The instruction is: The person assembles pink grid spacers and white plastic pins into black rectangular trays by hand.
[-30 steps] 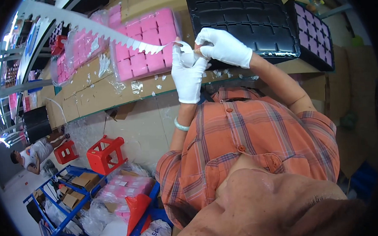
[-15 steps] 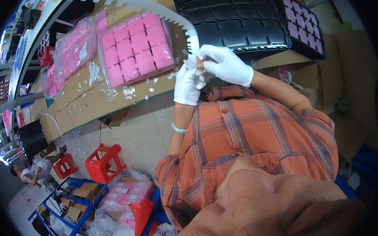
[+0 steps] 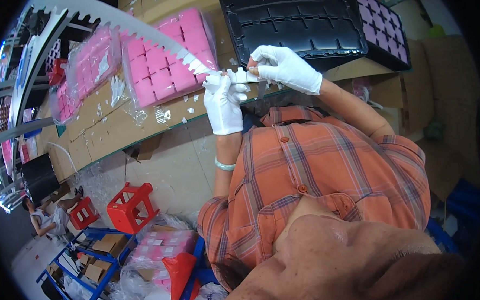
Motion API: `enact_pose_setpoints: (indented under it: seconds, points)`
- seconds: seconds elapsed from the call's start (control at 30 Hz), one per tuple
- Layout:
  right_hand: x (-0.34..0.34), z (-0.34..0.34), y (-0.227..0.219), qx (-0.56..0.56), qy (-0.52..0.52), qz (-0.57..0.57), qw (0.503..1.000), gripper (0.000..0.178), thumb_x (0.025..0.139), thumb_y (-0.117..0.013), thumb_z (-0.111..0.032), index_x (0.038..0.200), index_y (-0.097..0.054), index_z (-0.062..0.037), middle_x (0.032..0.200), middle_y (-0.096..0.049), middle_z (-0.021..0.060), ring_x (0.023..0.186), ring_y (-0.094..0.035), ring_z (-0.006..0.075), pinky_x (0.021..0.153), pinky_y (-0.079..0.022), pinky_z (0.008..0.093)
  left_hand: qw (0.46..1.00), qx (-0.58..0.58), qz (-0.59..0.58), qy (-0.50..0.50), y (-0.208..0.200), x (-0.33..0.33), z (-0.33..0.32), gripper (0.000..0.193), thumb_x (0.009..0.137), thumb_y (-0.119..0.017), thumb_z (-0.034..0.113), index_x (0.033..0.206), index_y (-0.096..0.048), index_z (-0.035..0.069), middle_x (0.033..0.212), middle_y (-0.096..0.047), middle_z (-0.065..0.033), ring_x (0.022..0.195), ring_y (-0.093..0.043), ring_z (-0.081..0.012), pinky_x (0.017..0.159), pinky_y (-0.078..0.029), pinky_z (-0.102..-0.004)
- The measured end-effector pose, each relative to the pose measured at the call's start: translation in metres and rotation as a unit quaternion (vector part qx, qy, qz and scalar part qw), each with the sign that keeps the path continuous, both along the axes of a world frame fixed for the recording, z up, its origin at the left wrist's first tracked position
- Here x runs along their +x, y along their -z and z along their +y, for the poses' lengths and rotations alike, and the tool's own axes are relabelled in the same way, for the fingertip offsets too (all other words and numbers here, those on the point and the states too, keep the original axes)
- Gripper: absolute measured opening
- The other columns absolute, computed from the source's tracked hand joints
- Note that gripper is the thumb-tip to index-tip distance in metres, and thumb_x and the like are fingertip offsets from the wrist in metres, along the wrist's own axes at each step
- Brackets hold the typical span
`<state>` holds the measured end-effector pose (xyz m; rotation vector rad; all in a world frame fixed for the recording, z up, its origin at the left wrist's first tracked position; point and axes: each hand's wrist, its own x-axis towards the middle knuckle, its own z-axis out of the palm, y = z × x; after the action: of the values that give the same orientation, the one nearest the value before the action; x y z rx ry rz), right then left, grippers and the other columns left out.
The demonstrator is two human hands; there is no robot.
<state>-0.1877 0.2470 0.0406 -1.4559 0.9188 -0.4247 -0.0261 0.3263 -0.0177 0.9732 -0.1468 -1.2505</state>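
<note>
A long white strip with notched teeth (image 3: 164, 42) arcs in from the upper left and runs down to my hands. My left hand (image 3: 224, 106), in a white glove, is closed round the strip near its lower end. A short toothed length of it shows between the two hands. To the right, my right hand (image 3: 290, 70), also gloved, pinches the strip with thumb and forefinger, whose bare tips stick out of the glove. Beyond the strip lies a block of pink foam pieces (image 3: 165, 72) in clear plastic. A black moulded tray (image 3: 293, 27) is just past my right hand.
Small white scraps (image 3: 191, 98) are strewn over the cardboard-covered table (image 3: 101, 138). More bagged pink foam (image 3: 94, 57) and a loose white glove (image 3: 117, 90) lie at left. Red stools (image 3: 132, 207), a blue rack (image 3: 112, 254) and a seated person (image 3: 48, 220) are at lower left.
My left hand has moved left along the strip, away from my right hand, baring a toothed length between them. The strip's arc has swung lower across the pink foam.
</note>
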Motion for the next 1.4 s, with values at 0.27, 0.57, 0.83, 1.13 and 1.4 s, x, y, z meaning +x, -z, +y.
enact_pose_setpoints:
  seconds: [0.27, 0.57, 0.83, 1.13, 1.4]
  points:
    - [-0.004, 0.0, 0.016, -0.448, 0.019, -0.007, 0.894, 0.006, 0.081, -0.066, -0.007, 0.086, -0.063, -0.0057, 0.083, -0.059, 0.008, 0.082, -0.059, 0.0247, 0.072, -0.048, 0.0336, 0.993, 0.044, -0.1, 0.049, 0.025, 0.004, 0.001, 0.017, 0.09, -0.06, 0.01, 0.103, -0.057, 0.0, 0.069, -0.06, -0.0078, 0.05, -0.057, -0.0138, 0.038, -0.038, -0.0226]
    - [0.01, -0.089, 0.065, -0.476, 0.089, 0.308, 0.819, 0.016, 0.08, -0.071, -0.025, 0.078, -0.071, -0.0092, 0.082, -0.068, 0.0142, 0.083, -0.067, 0.0338, 0.075, -0.052, 0.0445, 0.994, 0.028, -0.106, 0.004, 0.034, 0.004, -0.003, 0.018, 0.091, -0.061, 0.009, 0.107, -0.057, 0.0, 0.071, -0.06, -0.0064, 0.052, -0.056, -0.0116, 0.041, -0.039, -0.0219]
    - [0.017, -0.097, 0.057, -0.491, 0.021, 0.315, 0.812, 0.012, 0.081, -0.068, -0.019, 0.081, -0.07, -0.0072, 0.081, -0.068, 0.0149, 0.081, -0.067, 0.0322, 0.071, -0.053, 0.0405, 0.994, 0.009, -0.113, 0.004, 0.034, 0.013, -0.003, 0.016, 0.092, -0.061, 0.011, 0.103, -0.058, 0.0, 0.071, -0.061, -0.0061, 0.053, -0.056, -0.0117, 0.044, -0.04, -0.023]
    - [0.019, -0.091, 0.065, -0.648, -0.006, 0.344, 0.679, 0.011, 0.077, -0.066, -0.018, 0.081, -0.064, -0.0079, 0.081, -0.057, 0.0094, 0.077, -0.058, 0.0255, 0.064, -0.047, 0.0373, 0.993, -0.008, -0.114, 0.014, 0.027, 0.018, -0.002, 0.016, 0.09, -0.062, 0.01, 0.102, -0.059, 0.0, 0.071, -0.061, -0.0062, 0.054, -0.057, -0.0118, 0.045, -0.042, -0.0234]
    - [0.017, -0.084, 0.058, -0.606, -0.011, 0.333, 0.722, 0.003, 0.077, -0.065, -0.009, 0.079, -0.065, -0.0059, 0.082, -0.06, 0.0121, 0.084, -0.06, 0.0282, 0.073, -0.049, 0.0388, 0.993, -0.003, -0.112, 0.024, 0.016, 0.028, -0.001, 0.019, 0.09, -0.061, 0.008, 0.106, -0.058, -0.002, 0.079, -0.064, -0.0085, 0.058, -0.06, -0.0135, 0.046, -0.045, -0.0242]
